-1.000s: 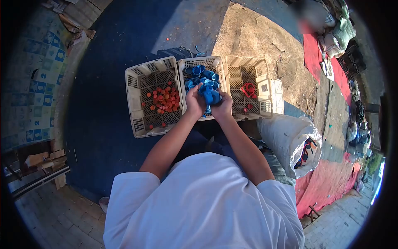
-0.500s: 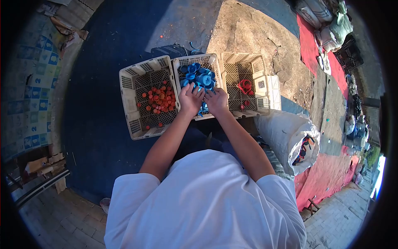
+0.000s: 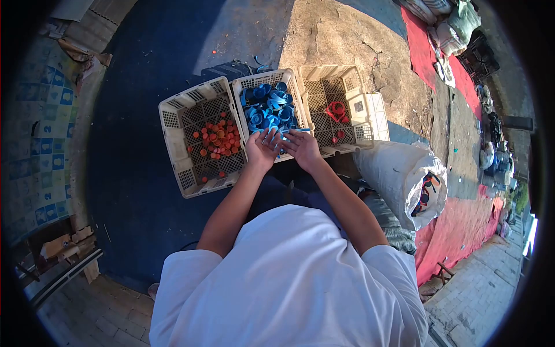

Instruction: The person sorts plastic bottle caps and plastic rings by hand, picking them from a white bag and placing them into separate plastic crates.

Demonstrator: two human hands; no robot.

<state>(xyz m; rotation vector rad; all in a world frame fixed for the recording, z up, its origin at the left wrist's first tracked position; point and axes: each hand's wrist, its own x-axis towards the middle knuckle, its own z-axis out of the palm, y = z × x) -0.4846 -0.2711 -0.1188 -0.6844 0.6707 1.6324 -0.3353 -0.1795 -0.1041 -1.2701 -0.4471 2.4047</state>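
Note:
My left hand (image 3: 263,149) is palm up at the near edge of the middle crate, fingers spread and nothing held. Beside it, my right hand (image 3: 303,150) is likewise palm up with fingers apart. Both fingertips reach over the near part of the blue plastic caps (image 3: 270,107), cup-like pieces heaped in the pale plastic crate (image 3: 263,76). Some near caps are hidden behind the fingers. To the left, orange caps (image 3: 218,139) lie in a second crate (image 3: 193,92). Red plastic pieces (image 3: 336,111) sit in a third crate (image 3: 328,70) on the right.
A white woven sack (image 3: 393,168) lies at the right, its mouth showing dark, red and blue pieces. Filled bags (image 3: 454,34) stand at the far right. A dark flat object (image 3: 226,70) lies behind the crates on the blue ground covering (image 3: 130,150).
The large round blue piece near my fingers has gone from there, and the blue heap looks rearranged. My hands have opened slightly apart, and the crates sit a little further left in view.

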